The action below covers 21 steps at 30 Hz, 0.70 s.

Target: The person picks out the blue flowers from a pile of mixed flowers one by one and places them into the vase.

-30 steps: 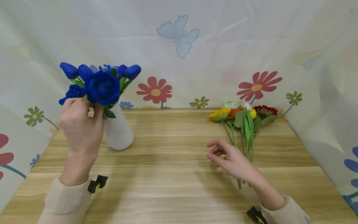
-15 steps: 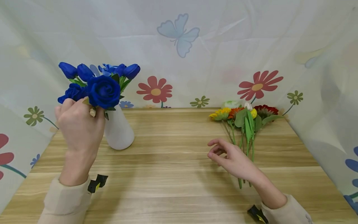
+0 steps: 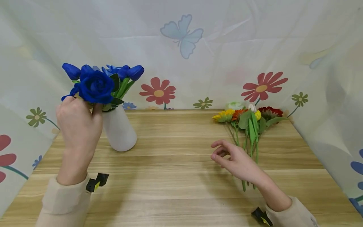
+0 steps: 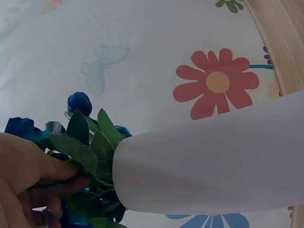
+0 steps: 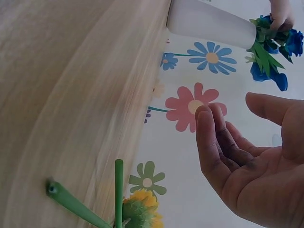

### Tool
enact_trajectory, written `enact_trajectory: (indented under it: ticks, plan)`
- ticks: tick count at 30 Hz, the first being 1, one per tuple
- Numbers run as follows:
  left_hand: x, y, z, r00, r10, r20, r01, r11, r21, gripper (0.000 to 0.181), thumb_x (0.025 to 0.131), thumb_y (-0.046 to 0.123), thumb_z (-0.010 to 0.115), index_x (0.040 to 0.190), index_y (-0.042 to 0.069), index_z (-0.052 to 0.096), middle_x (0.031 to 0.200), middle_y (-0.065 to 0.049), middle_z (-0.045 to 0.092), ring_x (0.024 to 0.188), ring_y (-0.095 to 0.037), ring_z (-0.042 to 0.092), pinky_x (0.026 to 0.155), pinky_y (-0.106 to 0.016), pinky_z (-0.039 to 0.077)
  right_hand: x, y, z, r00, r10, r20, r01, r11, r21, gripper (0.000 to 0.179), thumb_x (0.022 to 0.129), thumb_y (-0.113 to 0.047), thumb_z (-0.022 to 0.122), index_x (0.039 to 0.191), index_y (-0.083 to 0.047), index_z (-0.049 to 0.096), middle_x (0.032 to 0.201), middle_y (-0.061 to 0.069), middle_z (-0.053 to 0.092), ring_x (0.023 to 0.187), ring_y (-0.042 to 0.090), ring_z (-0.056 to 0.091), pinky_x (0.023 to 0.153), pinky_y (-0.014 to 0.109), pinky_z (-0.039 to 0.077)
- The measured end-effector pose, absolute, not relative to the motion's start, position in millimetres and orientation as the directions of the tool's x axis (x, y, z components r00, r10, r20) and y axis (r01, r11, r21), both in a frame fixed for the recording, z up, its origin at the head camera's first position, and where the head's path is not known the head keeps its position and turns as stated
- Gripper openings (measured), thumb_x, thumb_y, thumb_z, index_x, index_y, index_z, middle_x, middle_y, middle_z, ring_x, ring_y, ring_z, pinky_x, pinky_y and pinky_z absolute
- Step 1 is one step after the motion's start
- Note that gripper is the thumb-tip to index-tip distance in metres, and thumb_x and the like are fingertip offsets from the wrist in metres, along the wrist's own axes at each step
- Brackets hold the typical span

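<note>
My left hand (image 3: 79,126) pinches a blue rose (image 3: 97,86) just under its bloom, at the mouth of a white vase (image 3: 120,130). In the left wrist view, the fingers (image 4: 59,168) reach in among green leaves (image 4: 102,147) by the vase rim. Blue tulips (image 3: 135,73) and other blue blooms stand in the vase around the rose. The stems inside the vase are hidden. My right hand (image 3: 238,162) holds nothing, its fingers loosely bent, and overlaps the stems of a loose bunch of flowers in the head view.
On the right of the wooden table (image 3: 170,179) lie mixed flowers: a yellow one (image 3: 224,116), an orange one (image 3: 239,114), a dark red one (image 3: 270,112) and green stems (image 3: 251,142). A flower-printed cloth (image 3: 221,56) hangs behind and at the sides.
The blue rose dipped a little, then shifted left and slightly up with my left hand, still at the vase mouth. My right hand stays in place.
</note>
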State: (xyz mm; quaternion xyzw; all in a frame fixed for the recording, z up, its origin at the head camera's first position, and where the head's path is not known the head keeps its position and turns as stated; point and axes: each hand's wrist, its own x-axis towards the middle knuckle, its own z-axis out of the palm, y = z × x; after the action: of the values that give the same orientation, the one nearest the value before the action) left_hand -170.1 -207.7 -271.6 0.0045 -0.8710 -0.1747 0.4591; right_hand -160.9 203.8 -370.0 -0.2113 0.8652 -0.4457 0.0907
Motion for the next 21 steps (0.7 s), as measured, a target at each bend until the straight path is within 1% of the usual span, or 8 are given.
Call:
enact_trajectory:
  ticks: [4, 7, 9, 12, 15, 17, 19, 21]
  plan:
    - [-171, -208, -271, -0.577, -0.171, 0.799, 0.185, 0.925, 0.332, 0.044, 0.095, -0.001, 0.062, 0.055, 0.0, 0.043, 0.05, -0.016, 0.041, 0.066, -0.043, 0.049, 0.063, -0.043, 0.03, -161, 204, -370, -0.893, -0.449, 0.03, -0.286, 0.515, -0.808, 0.035, 0.103, -0.027, 0.065, 0.131, -0.007, 0.058, 0.105, 0.002, 0.072, 0.096, 0.018, 0.066, 0.071, 0.032, 0.056]
    - [-172, -209, -270, -0.563, -0.179, 0.807, 0.207, 0.914, 0.348, 0.039, 0.095, -0.002, 0.06, 0.058, -0.001, 0.047, 0.053, -0.018, 0.046, 0.066, -0.042, 0.049, 0.061, -0.042, 0.03, -161, 205, -370, -0.892, -0.45, 0.037, -0.293, 0.515, -0.806, 0.034, 0.103, -0.027, 0.066, 0.13, -0.006, 0.058, 0.104, 0.002, 0.072, 0.096, 0.018, 0.066, 0.071, 0.032, 0.056]
    - [-174, -210, -268, -0.548, -0.183, 0.816, 0.218, 0.911, 0.35, 0.038, 0.096, 0.001, 0.061, 0.06, -0.003, 0.051, 0.055, -0.02, 0.05, 0.064, -0.042, 0.051, 0.059, -0.042, 0.029, -162, 204, -370, -0.892, -0.45, 0.041, -0.297, 0.515, -0.804, 0.034, 0.103, -0.026, 0.066, 0.129, -0.006, 0.059, 0.103, 0.002, 0.072, 0.096, 0.018, 0.066, 0.071, 0.032, 0.056]
    - [-176, -213, -265, -0.534, -0.194, 0.823, 0.223, 0.906, 0.359, 0.036, 0.099, 0.009, 0.063, 0.067, -0.008, 0.063, 0.063, -0.023, 0.061, 0.063, -0.042, 0.057, 0.057, -0.038, 0.029, -162, 204, -370, -0.892, -0.45, 0.042, -0.299, 0.517, -0.802, 0.033, 0.103, -0.026, 0.066, 0.129, -0.006, 0.059, 0.103, 0.002, 0.072, 0.096, 0.018, 0.067, 0.072, 0.033, 0.056]
    - [-176, -216, -262, -0.551, -0.23, 0.802, 0.198, 0.898, 0.394, 0.035, 0.1, 0.017, 0.066, 0.078, -0.01, 0.073, 0.073, -0.022, 0.07, 0.065, -0.042, 0.065, 0.055, -0.027, 0.031, -162, 204, -371, -0.893, -0.448, 0.041, -0.298, 0.521, -0.8, 0.033, 0.103, -0.026, 0.066, 0.129, -0.006, 0.059, 0.103, 0.003, 0.072, 0.096, 0.018, 0.067, 0.072, 0.033, 0.056]
    - [-176, -218, -260, -0.569, -0.251, 0.783, 0.167, 0.897, 0.409, 0.037, 0.1, 0.021, 0.067, 0.081, -0.01, 0.076, 0.074, -0.022, 0.072, 0.06, -0.04, 0.065, 0.05, -0.022, 0.028, -162, 204, -371, -0.893, -0.448, 0.038, -0.296, 0.522, -0.8, 0.033, 0.103, -0.027, 0.066, 0.129, -0.007, 0.059, 0.103, 0.003, 0.072, 0.096, 0.018, 0.066, 0.072, 0.033, 0.056]
    - [-175, -219, -259, -0.588, -0.264, 0.765, 0.137, 0.899, 0.415, 0.037, 0.099, 0.023, 0.068, 0.083, -0.009, 0.078, 0.072, -0.021, 0.072, 0.052, -0.036, 0.061, 0.047, -0.021, 0.026, -162, 204, -371, -0.894, -0.447, 0.037, -0.295, 0.524, -0.799, 0.034, 0.103, -0.027, 0.066, 0.129, -0.007, 0.059, 0.104, 0.004, 0.072, 0.095, 0.018, 0.066, 0.071, 0.033, 0.056]
    - [-174, -219, -258, -0.6, -0.265, 0.755, 0.116, 0.905, 0.409, 0.037, 0.099, 0.024, 0.068, 0.084, -0.009, 0.078, 0.069, -0.021, 0.071, 0.047, -0.031, 0.055, 0.044, -0.026, 0.025, -162, 204, -371, -0.894, -0.447, 0.035, -0.293, 0.523, -0.8, 0.034, 0.103, -0.027, 0.066, 0.129, -0.007, 0.059, 0.104, 0.004, 0.072, 0.095, 0.018, 0.066, 0.071, 0.033, 0.056]
